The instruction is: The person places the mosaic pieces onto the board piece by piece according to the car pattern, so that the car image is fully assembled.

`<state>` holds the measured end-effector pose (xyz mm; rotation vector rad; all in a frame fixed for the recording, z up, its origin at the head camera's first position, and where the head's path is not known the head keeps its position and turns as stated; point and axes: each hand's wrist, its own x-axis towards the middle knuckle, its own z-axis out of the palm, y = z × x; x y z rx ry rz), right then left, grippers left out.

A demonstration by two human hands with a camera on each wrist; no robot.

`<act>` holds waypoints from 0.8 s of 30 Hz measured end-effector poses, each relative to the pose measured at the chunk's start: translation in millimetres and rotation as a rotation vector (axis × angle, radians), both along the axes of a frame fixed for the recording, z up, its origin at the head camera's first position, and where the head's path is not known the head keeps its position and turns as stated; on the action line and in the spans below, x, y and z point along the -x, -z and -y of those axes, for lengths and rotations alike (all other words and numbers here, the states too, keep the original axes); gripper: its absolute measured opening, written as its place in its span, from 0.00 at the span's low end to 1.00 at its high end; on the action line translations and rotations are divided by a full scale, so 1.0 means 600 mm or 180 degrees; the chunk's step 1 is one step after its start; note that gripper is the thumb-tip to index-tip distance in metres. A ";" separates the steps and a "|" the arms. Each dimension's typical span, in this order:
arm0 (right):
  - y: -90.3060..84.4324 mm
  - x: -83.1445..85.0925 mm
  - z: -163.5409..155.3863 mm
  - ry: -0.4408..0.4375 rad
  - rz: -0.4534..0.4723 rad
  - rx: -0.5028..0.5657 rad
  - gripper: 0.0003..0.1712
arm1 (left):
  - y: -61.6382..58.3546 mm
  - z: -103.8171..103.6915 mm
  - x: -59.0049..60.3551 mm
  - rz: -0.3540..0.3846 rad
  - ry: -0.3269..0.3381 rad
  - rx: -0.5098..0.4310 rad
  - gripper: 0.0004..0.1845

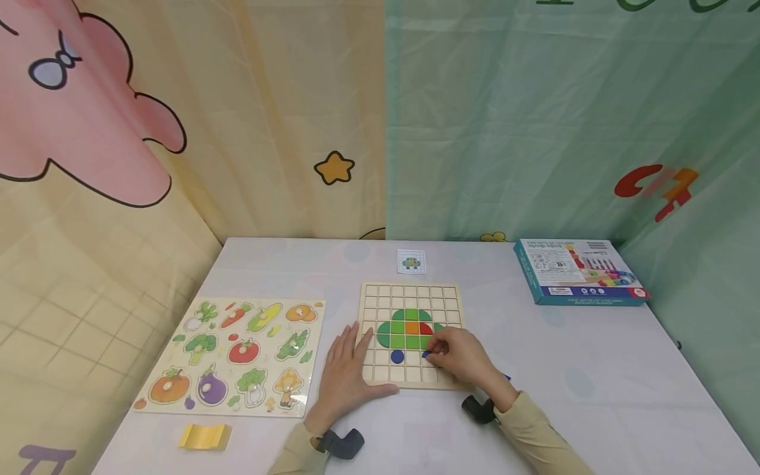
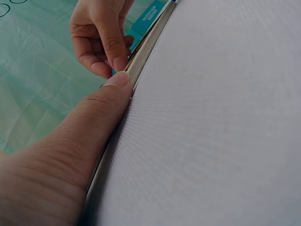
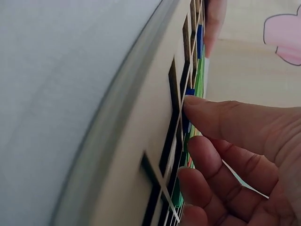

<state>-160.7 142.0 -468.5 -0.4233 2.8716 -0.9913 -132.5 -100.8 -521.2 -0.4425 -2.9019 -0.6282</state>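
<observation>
One small blue piece (image 1: 425, 355) sits pinched under the fingertips of my right hand (image 1: 460, 356), down in a cell of the wooden grid board (image 1: 410, 290), in the second row from the board's near edge, right of centre. From the right wrist view I see the thumb tip pressed against that blue piece (image 3: 189, 92) with the other fingers curled beside it. A round blue piece (image 1: 397, 356) lies in the same row, a couple of cells to the left. Above them a green dome of tiles (image 1: 399, 328) with an orange and a red cell fills the board's middle. My left hand (image 1: 347, 373) lies flat with fingers spread on the board's near left corner, thumb along its near edge.

That board lies near the middle of the table (image 1: 623, 376). A small pattern card (image 1: 411, 261) lies beyond it toward the far edge. A vegetable peg puzzle (image 1: 237, 353) sits to the left, a yellow block (image 1: 204, 436) by the near left corner, and a teal box (image 1: 578, 270) at the far right corner.
</observation>
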 end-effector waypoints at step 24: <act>-0.002 -0.037 -0.188 0.0540 0.0235 -0.0010 0.08 | 0.002 0.001 0.001 -0.0008 0.0019 0.0011 0.64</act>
